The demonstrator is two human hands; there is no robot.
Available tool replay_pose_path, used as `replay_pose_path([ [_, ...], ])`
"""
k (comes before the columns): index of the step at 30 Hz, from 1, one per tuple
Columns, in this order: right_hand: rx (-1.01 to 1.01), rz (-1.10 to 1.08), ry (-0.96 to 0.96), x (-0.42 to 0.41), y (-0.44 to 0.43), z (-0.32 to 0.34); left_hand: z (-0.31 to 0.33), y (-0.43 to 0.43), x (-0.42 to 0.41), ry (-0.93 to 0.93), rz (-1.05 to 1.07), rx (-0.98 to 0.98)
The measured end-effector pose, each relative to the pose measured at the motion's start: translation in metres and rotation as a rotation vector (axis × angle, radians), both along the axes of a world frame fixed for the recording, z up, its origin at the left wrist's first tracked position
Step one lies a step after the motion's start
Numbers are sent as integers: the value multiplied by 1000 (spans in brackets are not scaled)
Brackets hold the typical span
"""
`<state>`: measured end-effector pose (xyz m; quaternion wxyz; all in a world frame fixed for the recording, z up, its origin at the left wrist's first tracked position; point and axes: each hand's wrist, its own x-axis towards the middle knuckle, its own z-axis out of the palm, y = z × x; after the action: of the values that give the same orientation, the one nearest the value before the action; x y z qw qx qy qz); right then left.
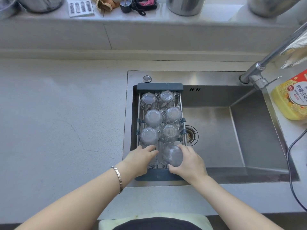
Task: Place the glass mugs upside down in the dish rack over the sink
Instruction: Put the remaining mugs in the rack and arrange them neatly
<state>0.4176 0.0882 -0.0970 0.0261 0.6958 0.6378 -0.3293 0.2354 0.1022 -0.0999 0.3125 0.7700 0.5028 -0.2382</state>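
Note:
A grey-framed wire dish rack (159,86) spans the left end of the steel sink (232,133). Several clear glass mugs stand upside down in it in two columns, such as the one at the back left (148,100) and one at the front left (149,136). My right hand (188,161) is shut on another upside-down glass mug (172,155) at the rack's near right corner. My left hand (141,157) rests over the near left part of the rack, fingers stretched toward the held mug; whether it touches glass is unclear.
A chrome faucet (259,70) reaches in from the upper right. A yellow detergent bottle (292,98) stands on the right counter beside a black cable (290,156). The drain (191,135) lies right of the rack. Pots and clutter line the back ledge (149,20). Grey countertop (58,122) extends left.

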Motion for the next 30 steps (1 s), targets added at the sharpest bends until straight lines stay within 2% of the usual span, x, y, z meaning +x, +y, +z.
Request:
replay_pose_path([
  [3, 4, -16, 22, 3, -3, 4, 0, 3, -1, 20, -50, 6],
  [15, 44, -145, 123, -10, 12, 13, 5, -2, 0, 1, 27, 55],
  [17, 69, -17, 94, -3, 17, 25, 2, -2, -5, -35, 78, 42],
  [23, 44, 638, -24, 23, 30, 41, 0, -7, -5, -86, 194, 51],
  [27, 20, 908, -87, 13, 46, 42, 0, -11, 2, -32, 193, 68],
  [30, -8, 1023, -101, 10, 53, 38, 0, -12, 6, 1, 198, 66],
])
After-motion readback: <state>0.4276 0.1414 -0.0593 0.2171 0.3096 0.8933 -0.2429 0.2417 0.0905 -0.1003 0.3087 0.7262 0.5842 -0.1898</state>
